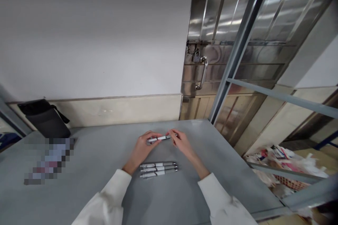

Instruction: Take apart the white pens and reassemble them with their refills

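A white pen [160,138] with dark and silver parts is held just above the table, lying nearly level. My left hand [142,149] has its thumb and fingers closed around the pen's left part. At the other end, the fingers of my right hand [182,143] pinch the pen near its right tip, partly hiding it. Below the two hands, several similar white pens [158,169] lie side by side on the grey table [100,168], silver ends pointing right.
A dark pouch [49,121] with a strap leans at the back left, with a pixelated item [50,161] in front. Grey metal posts [229,56] rise at the right edge. Beyond them are a steel door [219,52] and plastic bags [290,161] on a lower level.
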`<control>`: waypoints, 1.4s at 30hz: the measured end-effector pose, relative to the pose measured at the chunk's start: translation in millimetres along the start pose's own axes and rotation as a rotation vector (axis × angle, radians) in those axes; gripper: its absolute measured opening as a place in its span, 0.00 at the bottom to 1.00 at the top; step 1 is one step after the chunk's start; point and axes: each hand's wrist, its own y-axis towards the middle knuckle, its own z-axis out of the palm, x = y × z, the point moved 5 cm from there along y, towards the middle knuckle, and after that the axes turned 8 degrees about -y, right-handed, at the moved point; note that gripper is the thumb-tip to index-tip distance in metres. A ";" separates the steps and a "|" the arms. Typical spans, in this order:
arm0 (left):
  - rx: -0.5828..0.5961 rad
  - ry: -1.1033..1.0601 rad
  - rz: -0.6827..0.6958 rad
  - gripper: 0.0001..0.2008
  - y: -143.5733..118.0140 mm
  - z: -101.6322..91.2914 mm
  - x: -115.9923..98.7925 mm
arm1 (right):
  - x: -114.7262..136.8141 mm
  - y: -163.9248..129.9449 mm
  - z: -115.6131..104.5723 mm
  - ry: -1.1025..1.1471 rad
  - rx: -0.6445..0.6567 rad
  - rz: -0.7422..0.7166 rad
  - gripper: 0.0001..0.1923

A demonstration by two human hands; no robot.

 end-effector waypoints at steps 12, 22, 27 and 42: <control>-0.020 -0.067 -0.073 0.11 -1.0 -0.5 1.5 | 5.9 -2.0 0.8 0.093 0.013 0.022 0.19; -0.021 -0.112 -0.102 0.11 -2.5 -0.6 4.1 | 6.3 -2.8 -0.2 0.027 -0.010 0.016 0.17; -0.034 -0.105 -0.107 0.11 -1.6 -2.9 4.6 | 8.9 -0.9 -1.8 0.067 -0.032 -0.080 0.14; -0.076 -0.132 -0.178 0.16 1.6 -7.7 8.5 | -0.5 4.4 0.1 0.133 0.017 -0.001 0.14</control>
